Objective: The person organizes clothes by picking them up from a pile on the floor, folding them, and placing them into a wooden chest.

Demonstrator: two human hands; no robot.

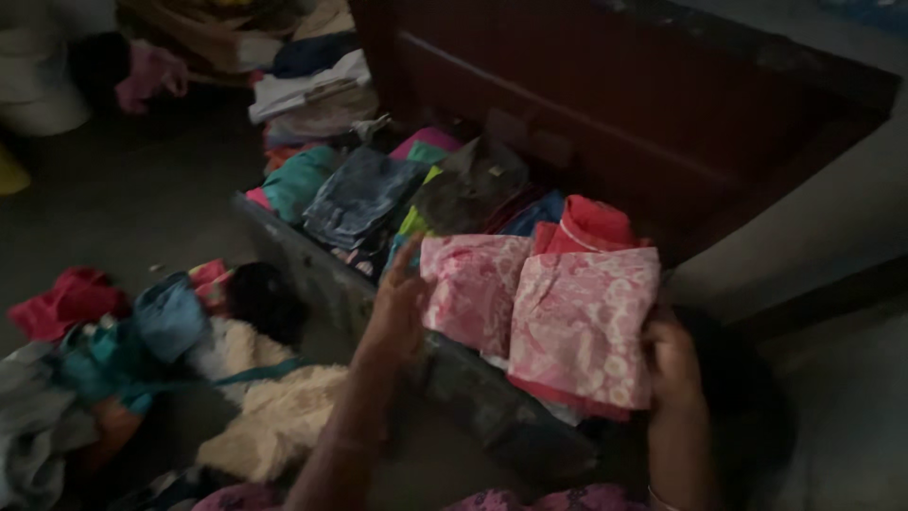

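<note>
My right hand [673,364] grips the right edge of a folded pink patterned garment [582,326] held over the open drawer [312,270]. My left hand [395,308] rests with fingers apart against a second folded pink patterned cloth [470,284] standing beside the first. A red folded garment [591,225] sits just behind them. Further back in the drawer lie a folded denim piece [357,197], a dark grey garment [468,185] and a teal one [298,180].
A dark wooden bed frame [605,104] rises behind the drawer. On the floor at left lies a heap of loose clothes: a cream fluffy piece [270,407], a blue one [170,317] and a red one [66,301]. Stacked folded cloths [312,95] sit at the back.
</note>
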